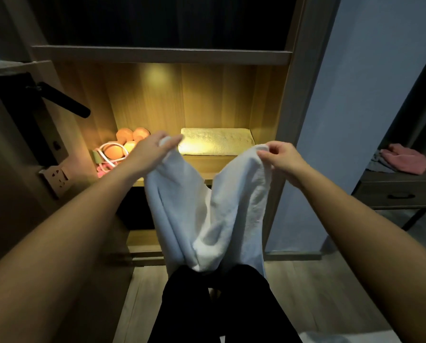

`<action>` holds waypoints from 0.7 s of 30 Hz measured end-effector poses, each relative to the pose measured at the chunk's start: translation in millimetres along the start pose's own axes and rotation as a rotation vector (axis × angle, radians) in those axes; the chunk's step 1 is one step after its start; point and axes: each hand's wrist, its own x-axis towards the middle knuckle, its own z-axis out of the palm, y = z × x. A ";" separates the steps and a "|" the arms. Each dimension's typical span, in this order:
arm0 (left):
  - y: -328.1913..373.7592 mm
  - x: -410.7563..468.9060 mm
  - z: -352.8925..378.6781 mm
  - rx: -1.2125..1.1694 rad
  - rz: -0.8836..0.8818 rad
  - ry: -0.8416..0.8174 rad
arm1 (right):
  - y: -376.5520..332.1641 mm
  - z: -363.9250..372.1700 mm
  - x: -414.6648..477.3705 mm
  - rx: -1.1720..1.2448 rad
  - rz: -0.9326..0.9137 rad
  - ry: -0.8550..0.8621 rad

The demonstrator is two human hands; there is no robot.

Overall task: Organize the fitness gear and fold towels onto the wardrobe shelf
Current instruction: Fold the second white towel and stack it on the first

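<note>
Before the wardrobe shelf (pixel 200 165): white towel (pixel 234 209) is hanging, long axis vertical; left hand (pixel 150 152) and right hand (pixel 282 157) are pinching its top corners.

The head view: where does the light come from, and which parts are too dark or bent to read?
Head view: a warm glow from under the upper board lights the shelf and the folded towel; the compartment above is almost black; the held white towel looks bluish; the wide lens bows the wardrobe frame.
</note>
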 end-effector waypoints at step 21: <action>-84.2 -0.4 -88.5 -0.168 -0.433 0.891 | 57.0 -105.5 17.5 0.043 0.338 0.837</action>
